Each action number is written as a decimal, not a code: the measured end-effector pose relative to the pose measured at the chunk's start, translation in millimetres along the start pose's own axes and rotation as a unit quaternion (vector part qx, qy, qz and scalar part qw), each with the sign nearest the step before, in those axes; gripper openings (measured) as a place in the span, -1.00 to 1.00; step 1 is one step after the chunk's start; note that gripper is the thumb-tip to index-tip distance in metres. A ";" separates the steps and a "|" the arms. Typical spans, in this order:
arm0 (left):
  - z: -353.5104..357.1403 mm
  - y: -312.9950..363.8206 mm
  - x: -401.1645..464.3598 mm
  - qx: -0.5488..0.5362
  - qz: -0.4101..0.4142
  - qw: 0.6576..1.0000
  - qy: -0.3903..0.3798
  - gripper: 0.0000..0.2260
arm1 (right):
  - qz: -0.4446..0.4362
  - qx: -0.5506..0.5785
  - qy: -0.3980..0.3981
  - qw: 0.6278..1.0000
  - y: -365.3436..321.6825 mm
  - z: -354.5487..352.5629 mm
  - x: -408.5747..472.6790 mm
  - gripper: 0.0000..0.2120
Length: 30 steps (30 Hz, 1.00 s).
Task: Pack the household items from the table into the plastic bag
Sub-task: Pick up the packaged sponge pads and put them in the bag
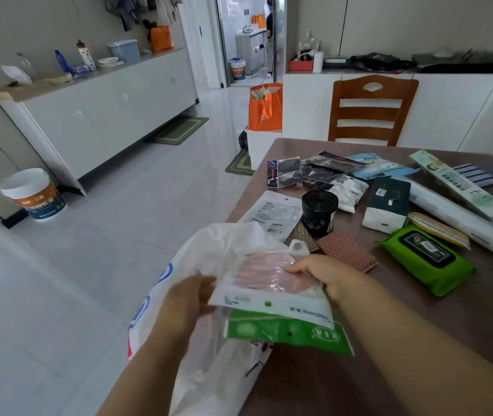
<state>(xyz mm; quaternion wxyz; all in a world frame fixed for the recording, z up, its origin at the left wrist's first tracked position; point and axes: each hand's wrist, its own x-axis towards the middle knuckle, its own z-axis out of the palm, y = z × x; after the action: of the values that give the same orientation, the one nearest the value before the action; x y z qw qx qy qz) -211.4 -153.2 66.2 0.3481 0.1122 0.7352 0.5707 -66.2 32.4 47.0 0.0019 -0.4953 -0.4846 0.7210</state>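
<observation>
A white plastic bag (209,247) with blue and red print hangs off the table's near left corner. My left hand (185,298) grips its rim and holds it open. My right hand (326,273) pinches a clear packet of pink items (266,277), together with a green-edged packet (284,328) beneath it, at the bag's mouth. On the brown table (419,325) lie a green wet-wipe pack (425,258), a black roll of bin bags (318,213), a dark green tissue pack (388,202), a pink mesh cloth (347,250) and several other packets.
A wooden chair (371,109) stands at the table's far side. An orange bag (264,106) sits on a low white stand by the table's far left corner. A paint bucket (33,195) stands on the tiled floor at left, near a long white sideboard (104,109).
</observation>
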 end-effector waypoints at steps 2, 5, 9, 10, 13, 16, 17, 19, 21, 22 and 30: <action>-7.4 10.8 2.0 0.224 0.235 0.936 0.136 -0.83 | -0.005 -0.030 0.013 0.999 2.9 -4.8 -0.9 -0.96; -19.6 17.3 15.2 0.491 0.323 0.761 0.274 -0.60 | -0.022 -0.089 0.041 0.995 2.5 -2.2 -6.6 -0.95; -23.9 29.7 27.2 0.471 0.149 0.862 0.115 -0.80 | -0.034 -0.119 0.021 0.992 -5.1 2.7 -21.2 -0.96; -23.6 30.3 27.0 0.418 0.144 0.894 0.080 -0.84 | -0.028 -0.134 -0.012 0.991 -8.6 9.2 -26.7 -0.96; -19.7 32.5 20.8 0.306 0.126 0.943 0.036 -0.83 | 0.006 -0.182 -0.093 0.979 -12.2 37.3 -28.2 -0.92; -20.2 32.6 19.9 0.247 0.088 0.965 0.013 -0.81 | -0.020 -0.173 -0.028 0.984 -3.5 54.1 -2.3 -0.91; -21.1 32.8 21.1 0.238 0.085 0.967 0.010 -0.81 | -0.039 -0.133 0.018 0.990 0.4 55.6 7.1 -0.91; -21.7 31.5 23.5 0.228 0.087 0.970 0.005 -0.82 | -0.054 0.000 0.052 0.997 7.1 60.7 17.0 -0.95; -19.4 29.6 26.0 0.230 0.093 0.969 0.010 -0.83 | -0.048 0.080 0.020 0.995 13.6 69.5 20.0 -0.70; -18.3 28.9 27.9 0.230 0.096 0.968 0.012 -0.83 | -0.053 0.052 0.014 0.997 17.7 74.0 20.8 -0.53; -14.0 35.8 39.3 0.268 0.137 0.951 0.063 -0.89 | -0.290 -0.385 0.192 0.855 26.8 56.9 -10.0 -0.69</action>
<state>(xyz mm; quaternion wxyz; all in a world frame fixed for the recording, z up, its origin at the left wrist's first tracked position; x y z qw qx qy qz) -257.5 -130.2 85.4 0.1767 0.2645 0.8594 0.4004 -89.0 -26.3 37.6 0.1132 -0.4223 -0.8351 0.3337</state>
